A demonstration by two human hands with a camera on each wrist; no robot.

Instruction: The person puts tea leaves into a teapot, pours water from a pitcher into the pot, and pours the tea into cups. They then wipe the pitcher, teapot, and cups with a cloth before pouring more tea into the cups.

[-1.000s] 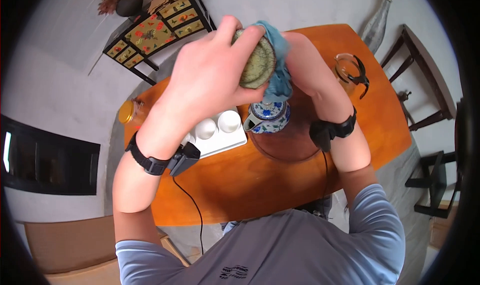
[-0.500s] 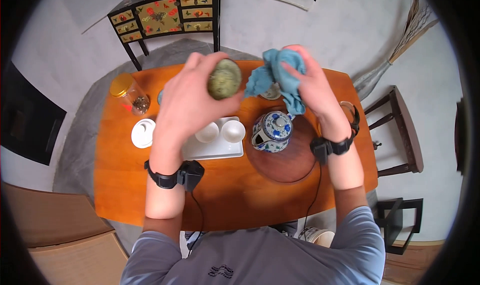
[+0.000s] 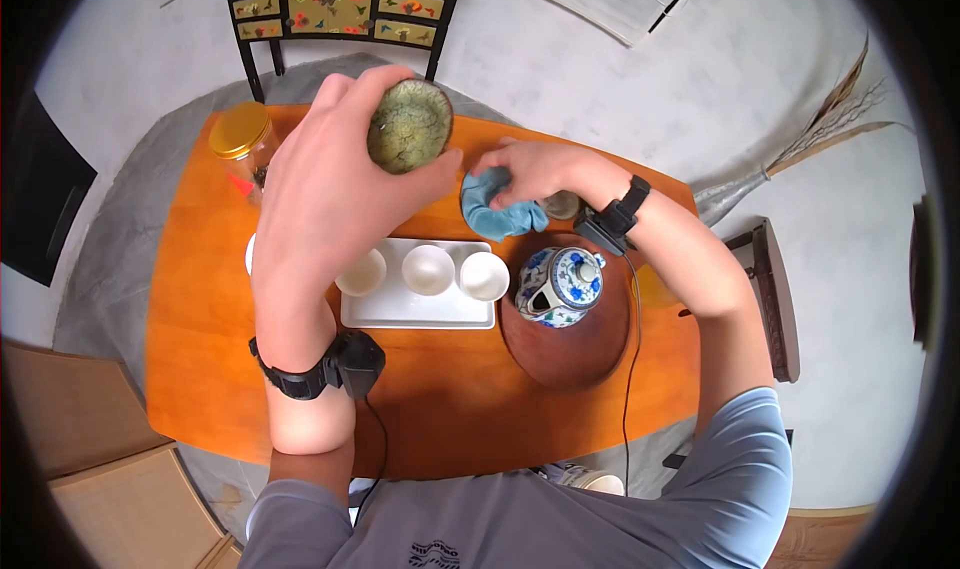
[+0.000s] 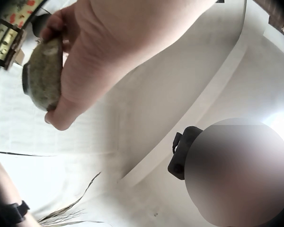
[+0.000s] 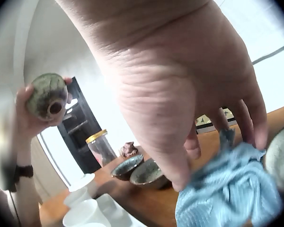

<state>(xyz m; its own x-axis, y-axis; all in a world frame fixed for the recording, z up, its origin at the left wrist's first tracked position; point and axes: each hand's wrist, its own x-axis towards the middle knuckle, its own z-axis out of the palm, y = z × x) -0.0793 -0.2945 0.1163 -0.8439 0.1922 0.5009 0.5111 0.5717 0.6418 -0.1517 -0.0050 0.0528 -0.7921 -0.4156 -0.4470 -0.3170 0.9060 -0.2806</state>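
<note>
My left hand (image 3: 325, 184) holds up a small green crackle-glazed bowl (image 3: 410, 127), gripping it at its sides with fingers and thumb. The left wrist view shows the bowl (image 4: 45, 78) from the side, its dark foot pointing away from the palm. Over at the back of the table, my right hand (image 3: 535, 172) is low over a crumpled blue cloth (image 3: 492, 221). In the right wrist view its fingers are spread apart, with thumb and fingertips at the edge of the cloth (image 5: 227, 189).
A white tray (image 3: 420, 314) carries white cups (image 3: 428, 269). Right of it, a blue-and-white teapot (image 3: 565, 287) stands on a round brown board (image 3: 570, 364). A gold-lidded jar (image 3: 240, 139) is at the back left. More small bowls (image 5: 149, 175) sit beyond the right thumb.
My right hand has carried the blue cloth away from the bowl and brought it down to the table. My left hand still holds the bowl, now apart from the cloth. The head view has shifted.
</note>
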